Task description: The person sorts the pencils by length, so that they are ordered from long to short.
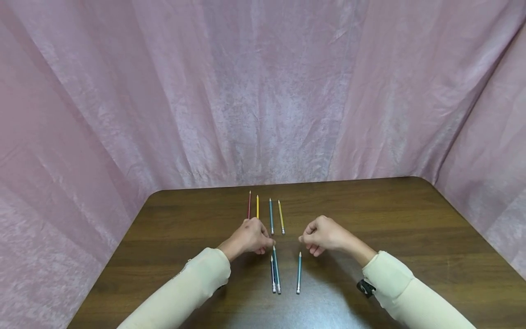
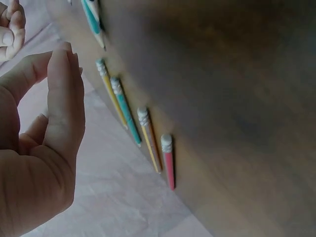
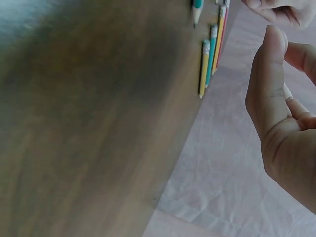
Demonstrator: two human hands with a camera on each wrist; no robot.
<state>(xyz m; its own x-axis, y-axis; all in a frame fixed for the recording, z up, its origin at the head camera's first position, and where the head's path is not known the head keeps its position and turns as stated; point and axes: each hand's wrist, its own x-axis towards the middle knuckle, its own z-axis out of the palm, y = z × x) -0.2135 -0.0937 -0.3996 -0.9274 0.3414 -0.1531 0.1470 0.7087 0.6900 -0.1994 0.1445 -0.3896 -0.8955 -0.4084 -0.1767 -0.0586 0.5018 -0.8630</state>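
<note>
Above the table, my left hand (image 1: 251,235) is bent with thumb and forefinger tips meeting, and nothing shows between them. Its fingertips are close to the tip of a teal pencil (image 1: 277,272), beside which lies a darker blue pencil (image 1: 273,275). Similarly pinched with nothing visible in it, my right hand (image 1: 324,234) hovers above the tip of another teal pencil (image 1: 299,274). Farther back lie a red pencil (image 2: 169,168), a yellow pencil (image 2: 150,140), a teal pencil (image 1: 271,215) and a second yellow pencil (image 1: 281,217), erasers toward me. My left hand partly covers the red one in the head view.
All the pencils lie on a brown wooden table (image 1: 390,210) with rounded back corners. A pink curtain (image 1: 287,91) hangs behind it and along both sides.
</note>
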